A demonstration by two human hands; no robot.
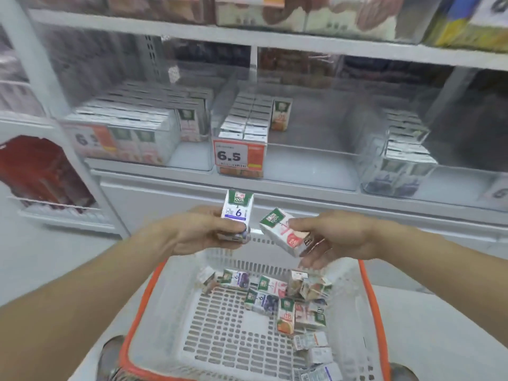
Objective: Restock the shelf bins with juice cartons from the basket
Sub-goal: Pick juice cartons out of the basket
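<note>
Holding two juice cartons above the basket [154, 273], I am gripping the upright blue carton [237, 213] in my left hand [200, 229], while my right hand [338, 237] is pinching the tilted red carton [283, 232]. Loose cartons [286, 301] are lying in the basket's far right, shelf bins [302, 149] beyond.

Top shelf [275, 41] stock is motion-blurred and cut by the upper edge; labels unreadable. Left price tag [92, 140] smeared, only a "6" legible. Far-right price tag [496, 192] is cut by the edge. Blue carton [236, 215] has its lower part hidden behind the left hand [198, 229]; red carton [286, 232] partly covered by right hand [338, 237] fingers. Basket [137, 312] near rim cut off at the bottom edge. Print on the basket cartons [288, 301] too small to read. Red item [41, 171] at left is blurred, unidentifiable.
</note>
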